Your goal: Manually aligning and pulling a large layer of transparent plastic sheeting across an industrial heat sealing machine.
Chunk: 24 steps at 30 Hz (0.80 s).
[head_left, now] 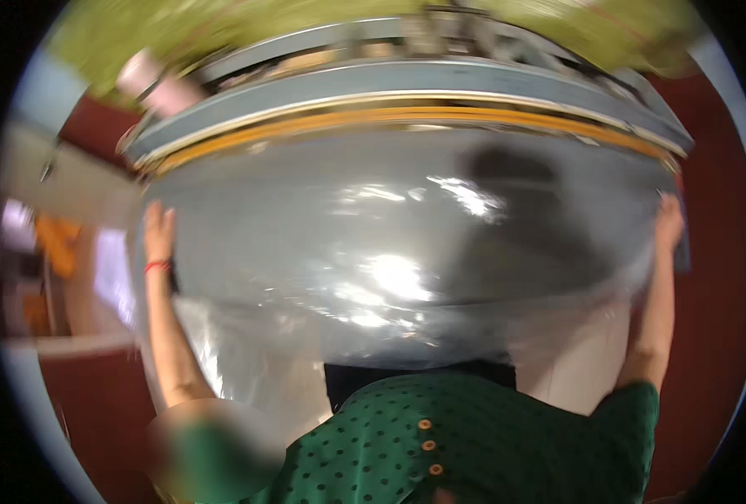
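A wide sheet of clear, shiny plastic film covers the grey table surface in front of me and hangs over its near edge toward my body. My arms are spread wide to its two sides. At the film's left edge lies my left hand, its fingers stretched forward and slightly apart; a red band circles that wrist. My right hand is at the far right corner, fingers curled in at the film's edge. Its fingertips are small and blurred.
A grey metal rail with an orange strip runs across the far side. Behind it are blurred machine parts and yellow-green material. A pink roll sticks out at the far left. Dark red floor shows on both sides.
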Each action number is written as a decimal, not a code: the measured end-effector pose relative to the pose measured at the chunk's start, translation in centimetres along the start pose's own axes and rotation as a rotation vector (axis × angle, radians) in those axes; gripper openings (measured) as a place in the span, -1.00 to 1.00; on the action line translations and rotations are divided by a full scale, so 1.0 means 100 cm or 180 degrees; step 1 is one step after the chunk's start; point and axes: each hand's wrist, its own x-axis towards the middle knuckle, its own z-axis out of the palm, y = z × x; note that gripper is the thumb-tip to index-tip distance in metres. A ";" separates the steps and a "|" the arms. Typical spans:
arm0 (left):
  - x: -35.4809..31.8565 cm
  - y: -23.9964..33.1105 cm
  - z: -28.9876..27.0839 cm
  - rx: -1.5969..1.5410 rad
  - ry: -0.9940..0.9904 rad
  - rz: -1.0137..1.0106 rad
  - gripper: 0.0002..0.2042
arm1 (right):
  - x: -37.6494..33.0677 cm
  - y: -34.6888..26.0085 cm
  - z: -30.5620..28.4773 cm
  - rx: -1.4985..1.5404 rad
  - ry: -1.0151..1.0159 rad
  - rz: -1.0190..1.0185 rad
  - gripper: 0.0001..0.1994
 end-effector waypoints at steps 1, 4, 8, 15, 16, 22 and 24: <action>0.015 -0.008 0.004 -0.0013 -0.0094 -0.0043 -0.48 | -0.001 -0.039 -0.017 -0.0459 -0.0247 0.0709 -0.65; 0.048 0.054 0.035 -0.0114 -0.0284 -0.0001 -0.42 | -0.013 -0.008 -0.038 -0.1155 0.0039 0.0794 -0.72; 0.052 0.036 0.023 -0.0035 0.0250 0.0344 -0.47 | -0.009 -0.012 -0.024 -0.0924 0.0164 0.0831 -0.69; -0.074 0.371 -0.039 -0.2990 -0.0578 0.1041 -0.67 | -0.009 -0.010 -0.032 -0.0515 0.0191 0.0685 -0.72; -0.111 0.427 -0.054 -0.3298 -0.1158 0.1321 -0.70 | -0.009 -0.005 -0.032 -0.0481 0.0224 0.0664 -0.73; -0.275 0.596 -0.038 -0.3478 -0.4147 0.3040 -0.54 | -0.004 -0.010 -0.026 -0.0267 0.0221 0.0885 -0.73; -0.318 0.621 -0.001 -0.2891 -0.2708 0.3570 -0.39 | -0.003 -0.012 -0.027 -0.0213 0.0141 0.0949 -0.72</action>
